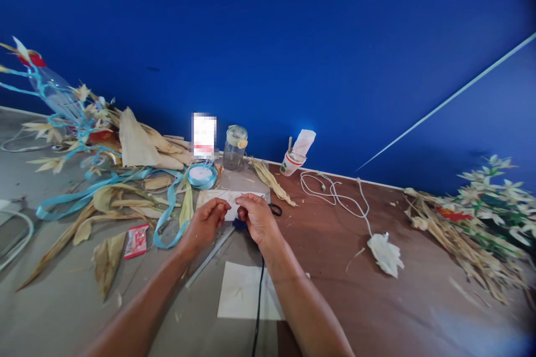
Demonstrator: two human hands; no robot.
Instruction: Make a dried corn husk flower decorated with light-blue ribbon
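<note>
My left hand [209, 218] is closed in a pinch, its thumb and fingertips together. Facing it a short gap away, my right hand [256, 216] pinches too. Whatever sits between the fingertips is too thin or small to make out. Beneath both hands lies a white paper [231, 209]. A dark blue item [240, 225], partly covered, is just under my right hand. Beside that hand a black loop [275, 210], like a scissor handle, shows. A pale strip [209, 257] lies slantwise between my forearms, with a white sheet [238, 293] nearer me and a black cord [258, 307] across it.
Blue ribbon [167, 217], a ribbon roll [201, 174] and dried husks [113, 215] spread leftward. A lidded jar [235, 148] and paper cup [292, 162] stand by the blue wall. White cable [335, 195], crumpled tissue [385, 255] and husk flowers [498, 195] are rightward.
</note>
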